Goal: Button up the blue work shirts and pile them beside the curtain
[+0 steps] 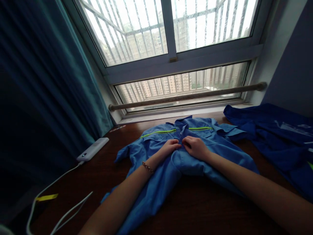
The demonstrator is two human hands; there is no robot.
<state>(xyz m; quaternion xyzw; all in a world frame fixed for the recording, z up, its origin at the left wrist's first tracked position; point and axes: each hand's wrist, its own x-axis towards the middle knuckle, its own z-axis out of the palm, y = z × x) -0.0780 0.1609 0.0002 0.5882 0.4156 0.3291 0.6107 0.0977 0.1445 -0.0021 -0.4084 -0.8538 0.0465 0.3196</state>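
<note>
A blue work jacket (156,169) with a collar and bright yellow-green chest stripes lies spread on the dark wooden surface, collar toward the window. Both my hands meet at the middle of its front, just below the collar opening. My left hand (171,145), a bracelet on its wrist, has its fingers closed on the front edge of the cloth. Close beside it, my right hand (194,147) pinches the same front edge with curled fingers. The fingertips cover whatever small part lies between them. Below the hands the cloth is creased and spreads to both sides.
More dark blue clothing (274,140) lies at the right, touching the jacket's sleeve. On the left are a white power bank (94,150) with a white cable (55,182) and a yellow strip (47,197). A curtain (56,81) hangs left; a rail (186,98) crosses the window.
</note>
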